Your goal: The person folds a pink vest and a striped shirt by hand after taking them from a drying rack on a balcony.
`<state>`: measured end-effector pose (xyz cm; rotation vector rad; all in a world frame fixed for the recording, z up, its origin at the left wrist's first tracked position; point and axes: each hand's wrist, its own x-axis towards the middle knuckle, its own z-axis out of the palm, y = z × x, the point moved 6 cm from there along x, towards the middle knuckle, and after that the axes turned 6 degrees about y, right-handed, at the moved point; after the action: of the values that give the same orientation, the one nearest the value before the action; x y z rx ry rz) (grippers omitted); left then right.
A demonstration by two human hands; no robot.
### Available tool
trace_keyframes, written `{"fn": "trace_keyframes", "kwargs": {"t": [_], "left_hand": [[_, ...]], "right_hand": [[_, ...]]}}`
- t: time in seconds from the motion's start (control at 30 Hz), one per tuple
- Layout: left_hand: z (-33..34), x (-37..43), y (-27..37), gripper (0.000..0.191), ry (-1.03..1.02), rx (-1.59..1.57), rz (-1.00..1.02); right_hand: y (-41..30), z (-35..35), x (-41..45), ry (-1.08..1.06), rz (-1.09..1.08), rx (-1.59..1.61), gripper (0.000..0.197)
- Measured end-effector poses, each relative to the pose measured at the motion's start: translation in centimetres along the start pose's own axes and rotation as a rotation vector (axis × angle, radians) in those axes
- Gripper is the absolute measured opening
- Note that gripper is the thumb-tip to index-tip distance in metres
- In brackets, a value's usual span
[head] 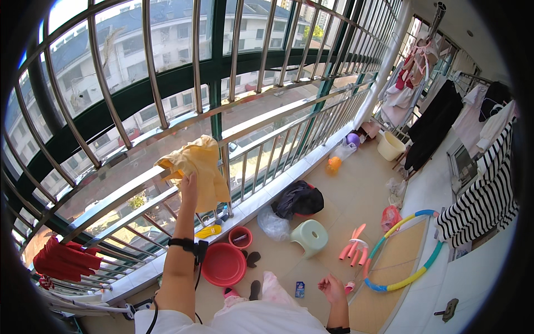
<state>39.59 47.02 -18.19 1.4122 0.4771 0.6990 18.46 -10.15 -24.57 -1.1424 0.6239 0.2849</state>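
Note:
A yellow cloth (pixel 204 171) is draped over the metal handrail (pixel 146 179) of the balcony railing, its lower part hanging down on the near side. My left hand (pixel 190 183), at the end of an outstretched arm, grips the cloth at the rail. The fingertips are partly hidden. Low at my side, my right hand (pixel 331 288) holds nothing, its fingers loosely curled and a little apart. Below it on the tiled floor lies a small blue printed packet (pixel 299 289). A red basin (pixel 224 264) stands on the floor beneath my left forearm.
Beside the basin stands a smaller red bucket (pixel 240 237). A pale green stool (pixel 311 237), a dark garment (pixel 298 199) and a hula hoop (pixel 409 284) occupy the floor ahead and right. Red cloth (pixel 64 259) hangs on the left railing. Striped clothing (pixel 479 200) hangs at right.

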Motion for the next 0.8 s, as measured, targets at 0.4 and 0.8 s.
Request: {"fn": "trace_keyframes", "kwargs": {"t": [0.4, 0.8], "left_hand": [[-3.7, -33.2, 2.2, 0.048, -0.178, -0.385, -0.795], [-4.9, -40.7, 3.6, 0.042, 0.247, -0.140, -0.849]], "right_hand": [[0.2, 28.6, 8.0, -1.066, -0.152, -0.711, 0.061], [21.2, 21.5, -0.2, -1.108, 1.610, -0.427, 0.035]]}}
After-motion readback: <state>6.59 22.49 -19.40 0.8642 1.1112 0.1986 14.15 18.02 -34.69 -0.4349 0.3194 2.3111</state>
